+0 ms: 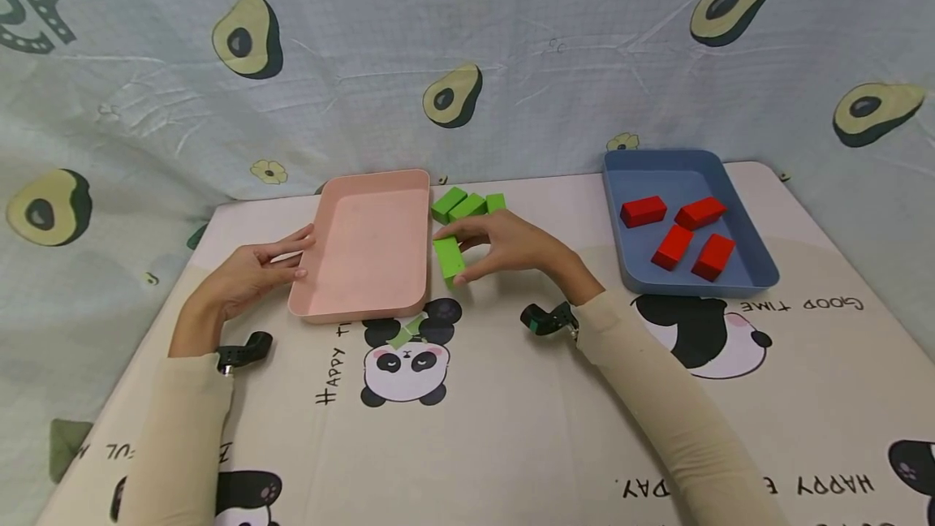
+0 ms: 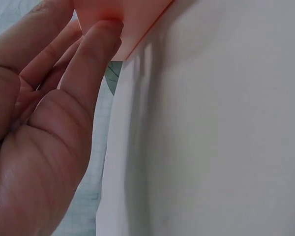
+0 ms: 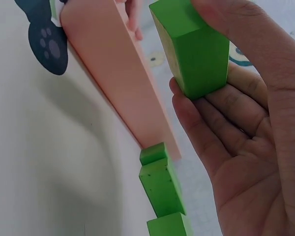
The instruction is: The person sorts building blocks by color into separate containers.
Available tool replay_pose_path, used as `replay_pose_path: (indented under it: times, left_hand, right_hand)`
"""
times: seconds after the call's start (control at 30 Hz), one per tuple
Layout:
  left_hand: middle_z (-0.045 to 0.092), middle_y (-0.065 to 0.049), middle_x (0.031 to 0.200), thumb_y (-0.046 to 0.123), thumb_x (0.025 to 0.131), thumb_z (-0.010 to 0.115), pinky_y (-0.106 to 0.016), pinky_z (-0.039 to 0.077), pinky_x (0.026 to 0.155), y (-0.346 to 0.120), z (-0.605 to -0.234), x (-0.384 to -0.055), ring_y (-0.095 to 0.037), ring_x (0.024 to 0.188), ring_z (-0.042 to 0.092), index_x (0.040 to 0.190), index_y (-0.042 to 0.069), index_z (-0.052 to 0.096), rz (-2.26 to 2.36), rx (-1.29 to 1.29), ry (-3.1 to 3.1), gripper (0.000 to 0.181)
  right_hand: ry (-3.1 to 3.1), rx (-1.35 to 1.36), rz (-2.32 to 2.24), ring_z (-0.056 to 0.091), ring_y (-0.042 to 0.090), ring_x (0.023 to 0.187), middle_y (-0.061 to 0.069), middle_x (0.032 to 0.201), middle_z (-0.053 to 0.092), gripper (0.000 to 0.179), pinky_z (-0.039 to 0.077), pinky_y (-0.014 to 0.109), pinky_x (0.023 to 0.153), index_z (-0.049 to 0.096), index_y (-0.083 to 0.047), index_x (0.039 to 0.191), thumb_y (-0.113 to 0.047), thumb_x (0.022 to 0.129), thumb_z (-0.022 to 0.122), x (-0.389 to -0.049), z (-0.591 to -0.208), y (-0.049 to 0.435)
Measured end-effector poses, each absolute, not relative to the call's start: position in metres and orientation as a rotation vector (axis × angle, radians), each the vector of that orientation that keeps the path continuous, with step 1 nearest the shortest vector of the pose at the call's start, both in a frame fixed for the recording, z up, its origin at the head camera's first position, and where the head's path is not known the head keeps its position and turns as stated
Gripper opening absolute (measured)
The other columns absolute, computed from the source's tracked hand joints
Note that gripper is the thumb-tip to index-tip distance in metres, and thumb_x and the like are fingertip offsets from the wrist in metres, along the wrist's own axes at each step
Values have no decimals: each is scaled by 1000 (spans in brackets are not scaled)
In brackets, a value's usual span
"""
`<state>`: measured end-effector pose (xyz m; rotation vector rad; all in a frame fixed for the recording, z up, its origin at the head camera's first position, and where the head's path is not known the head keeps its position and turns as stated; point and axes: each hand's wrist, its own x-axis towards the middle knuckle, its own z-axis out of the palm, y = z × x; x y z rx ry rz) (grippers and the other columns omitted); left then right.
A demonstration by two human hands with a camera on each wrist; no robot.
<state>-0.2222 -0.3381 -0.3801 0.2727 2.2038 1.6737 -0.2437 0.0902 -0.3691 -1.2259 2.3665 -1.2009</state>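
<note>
In the head view my right hand (image 1: 511, 242) pinches a green block (image 1: 449, 258) between thumb and fingers, just off the right side of the pink tray (image 1: 365, 242). The right wrist view shows that held green block (image 3: 201, 64) up close, raised higher than the tray's rim. My left hand (image 1: 252, 270) touches the tray's left side with its fingers extended. In the left wrist view a fingertip (image 2: 105, 29) presses the tray's outer wall. Beyond my right hand lie several more green blocks (image 1: 467, 208), next to the tray's far right corner.
A blue tray (image 1: 621, 246) stands at the right, with several red blocks (image 1: 672, 247) in it. The table has a panda-printed cover (image 1: 497, 428). A patterned cloth (image 1: 365, 47) hangs behind the table.
</note>
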Motion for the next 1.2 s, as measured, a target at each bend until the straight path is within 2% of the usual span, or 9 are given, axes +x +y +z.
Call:
replay_pose_path:
  times: [0.23,0.43,0.5,0.7,0.8,1.2]
  left_hand:
    - [13,-4,170,-1,96,68,-16,51,96,-338,-380,-223,11,121,54,152,-6,35,1701,243,2177,66]
    - [13,-1,170,0,96,67,-17,51,97,-337,-379,-224,-5,141,42,153,-4,35,1721,215,2153,66]
    - [13,0,170,0,96,68,-17,51,97,-337,-378,-223,-7,143,40,153,-3,35,1729,206,2142,66]
    - [11,1,170,-2,96,66,-18,52,96,-338,-380,-222,10,124,53,153,0,37,1784,214,2085,64]
    - [11,0,171,-3,97,65,-19,53,96,-339,-381,-220,13,118,55,153,0,37,1792,223,2081,63]
    - [13,4,170,3,96,69,-15,51,95,-335,-382,-217,17,122,50,154,4,37,1752,148,2143,67]
  right_hand:
    - [2348,-1239,-1194,68,15,112,-1,135,66,67,53,38,103,63,-14,139,-30,80,89,-244,-367,86]
    - [2334,-1251,-1226,68,14,112,-2,133,66,66,52,34,103,63,-14,139,-28,80,89,-245,-364,81]
    - [2326,-1256,-1232,68,13,111,-1,133,66,67,52,32,103,63,-13,139,-28,79,89,-244,-363,79]
    - [2299,-1265,-1243,68,12,111,-1,135,65,66,53,33,103,64,-12,138,-27,80,89,-245,-364,72]
    - [2291,-1266,-1250,68,13,111,-1,134,65,65,53,33,102,64,-12,138,-26,80,89,-246,-365,71]
    - [2267,-1327,-1278,68,13,110,2,133,66,63,53,27,100,65,-10,136,-24,80,89,-245,-368,59]
